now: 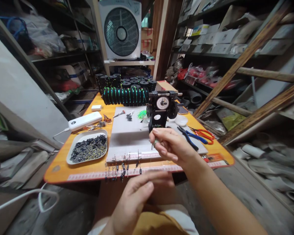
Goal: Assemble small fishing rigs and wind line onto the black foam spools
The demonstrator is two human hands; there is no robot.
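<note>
My right hand (170,143) is raised in front of a black winding device (163,104) with a pale round dial. Its thumb and fingertips are pinched, and a thin dark piece shows below them, too small to name. My left hand (139,195) is below the table's front edge, fingers stretched out and held together, with nothing visible in it. Left of it, several small black parts on thin strands (123,168) hang along that edge. From the device a row of black spools (124,95) wound with green line extends to the left.
A white tray (69,156) of small black-and-silver parts is on the orange table (56,169). A white power bank (85,120) lies behind it. Blue-handled pliers (188,137) and an orange-handled tool (205,133) lie right. A box fan (121,31) stands behind; shelves flank both sides.
</note>
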